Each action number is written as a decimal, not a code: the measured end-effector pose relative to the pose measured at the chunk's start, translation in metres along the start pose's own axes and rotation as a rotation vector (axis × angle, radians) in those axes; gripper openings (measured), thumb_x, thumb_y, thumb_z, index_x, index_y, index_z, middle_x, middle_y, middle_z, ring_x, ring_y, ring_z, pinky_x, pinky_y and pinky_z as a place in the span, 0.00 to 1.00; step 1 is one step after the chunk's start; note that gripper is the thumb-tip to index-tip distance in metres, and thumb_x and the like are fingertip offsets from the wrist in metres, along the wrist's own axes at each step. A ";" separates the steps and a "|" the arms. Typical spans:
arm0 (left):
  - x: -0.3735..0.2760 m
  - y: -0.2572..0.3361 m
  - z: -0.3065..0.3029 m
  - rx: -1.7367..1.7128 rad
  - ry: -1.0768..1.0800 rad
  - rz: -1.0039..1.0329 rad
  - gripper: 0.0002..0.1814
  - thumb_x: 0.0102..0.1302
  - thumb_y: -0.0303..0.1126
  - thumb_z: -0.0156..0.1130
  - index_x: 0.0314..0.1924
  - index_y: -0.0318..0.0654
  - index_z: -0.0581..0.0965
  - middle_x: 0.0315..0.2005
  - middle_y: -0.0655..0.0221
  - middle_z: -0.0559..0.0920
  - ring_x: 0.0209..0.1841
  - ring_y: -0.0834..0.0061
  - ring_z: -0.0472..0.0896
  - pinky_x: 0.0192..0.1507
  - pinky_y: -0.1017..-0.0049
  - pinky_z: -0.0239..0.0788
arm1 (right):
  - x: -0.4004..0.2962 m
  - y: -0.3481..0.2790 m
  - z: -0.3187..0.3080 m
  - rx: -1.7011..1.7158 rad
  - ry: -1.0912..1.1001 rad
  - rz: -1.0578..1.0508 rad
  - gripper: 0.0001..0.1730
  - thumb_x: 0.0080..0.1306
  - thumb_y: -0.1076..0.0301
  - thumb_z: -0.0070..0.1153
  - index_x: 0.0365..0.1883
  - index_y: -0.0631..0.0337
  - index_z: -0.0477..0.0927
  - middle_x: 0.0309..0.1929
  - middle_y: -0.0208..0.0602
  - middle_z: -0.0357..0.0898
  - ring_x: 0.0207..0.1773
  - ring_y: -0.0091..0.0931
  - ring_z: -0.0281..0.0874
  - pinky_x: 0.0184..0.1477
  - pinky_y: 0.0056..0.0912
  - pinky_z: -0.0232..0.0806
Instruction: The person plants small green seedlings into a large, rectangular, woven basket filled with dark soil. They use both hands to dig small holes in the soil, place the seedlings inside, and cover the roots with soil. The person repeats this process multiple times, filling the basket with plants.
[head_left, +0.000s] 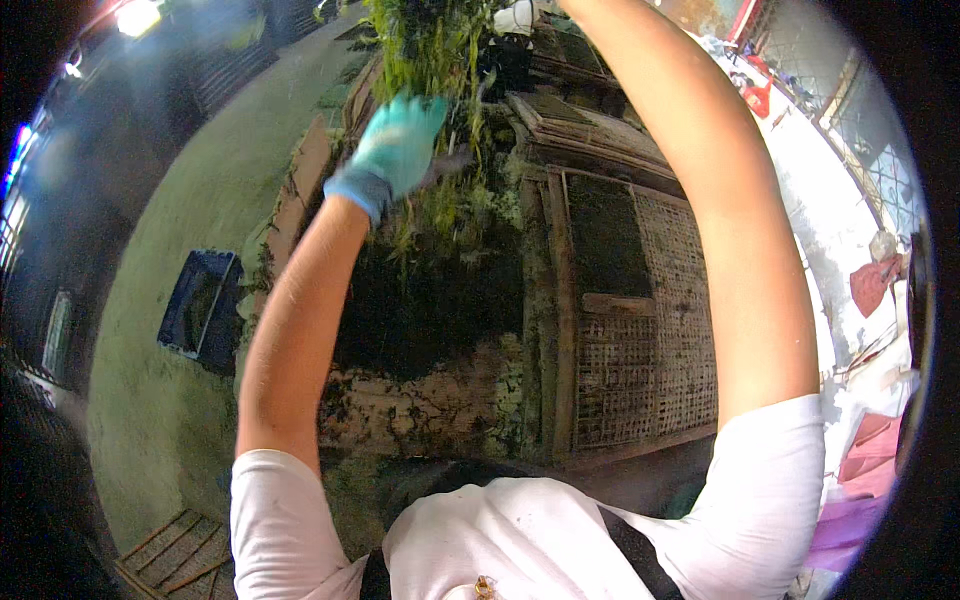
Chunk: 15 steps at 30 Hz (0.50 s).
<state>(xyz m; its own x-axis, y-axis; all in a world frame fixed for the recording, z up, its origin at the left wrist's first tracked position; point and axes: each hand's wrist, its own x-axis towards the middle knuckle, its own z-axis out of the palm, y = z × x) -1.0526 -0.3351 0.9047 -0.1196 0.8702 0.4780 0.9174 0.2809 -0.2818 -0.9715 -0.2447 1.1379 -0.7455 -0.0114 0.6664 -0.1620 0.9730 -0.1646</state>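
My left hand (401, 142), in a teal glove with a blue cuff, is raised at the upper left of centre against a hanging mass of wet green leaves (427, 45). The hand is blurred and its fingers are partly lost in the greenery, so its grip is unclear. My right arm reaches up past the top edge of the picture, and that hand is out of view. More loose green leaves (457, 217) show below the left hand, over a dark area.
A dark blue plastic crate (199, 307) is on the greenish floor at left. Right of centre are slatted and mesh-like trays or crates (645, 322). A wooden rack (180, 555) lies at lower left. Red and purple cloths (870, 457) lie at the right edge.
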 end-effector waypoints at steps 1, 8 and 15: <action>-0.010 0.022 0.015 -0.112 -0.092 0.022 0.45 0.65 0.58 0.57 0.70 0.32 0.58 0.54 0.49 0.75 0.56 0.54 0.73 0.57 0.61 0.66 | -0.006 0.015 -0.002 -0.250 0.077 -0.072 0.15 0.58 0.74 0.52 0.43 0.57 0.82 0.26 0.45 0.82 0.29 0.33 0.82 0.31 0.39 0.71; -0.122 0.039 0.053 -1.010 -0.904 -0.102 0.29 0.72 0.48 0.49 0.68 0.43 0.66 0.60 0.54 0.75 0.59 0.60 0.75 0.61 0.62 0.66 | -0.031 0.018 -0.010 -0.391 0.210 -0.087 0.20 0.50 0.74 0.59 0.44 0.51 0.83 0.34 0.48 0.83 0.38 0.41 0.83 0.40 0.43 0.72; 0.014 -0.005 -0.113 -1.188 0.380 -0.397 0.27 0.72 0.44 0.53 0.63 0.34 0.71 0.61 0.56 0.74 0.63 0.66 0.73 0.65 0.69 0.63 | -0.022 -0.019 -0.028 -0.327 0.547 -0.064 0.15 0.55 0.68 0.58 0.42 0.53 0.83 0.38 0.49 0.83 0.43 0.40 0.82 0.44 0.42 0.73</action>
<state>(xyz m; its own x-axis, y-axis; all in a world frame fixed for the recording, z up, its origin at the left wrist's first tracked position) -1.0160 -0.3702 1.0066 -0.5226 0.5886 0.6168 0.6407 -0.2062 0.7396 -0.9336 -0.2563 1.1468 -0.2890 -0.0361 0.9566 0.0751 0.9954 0.0603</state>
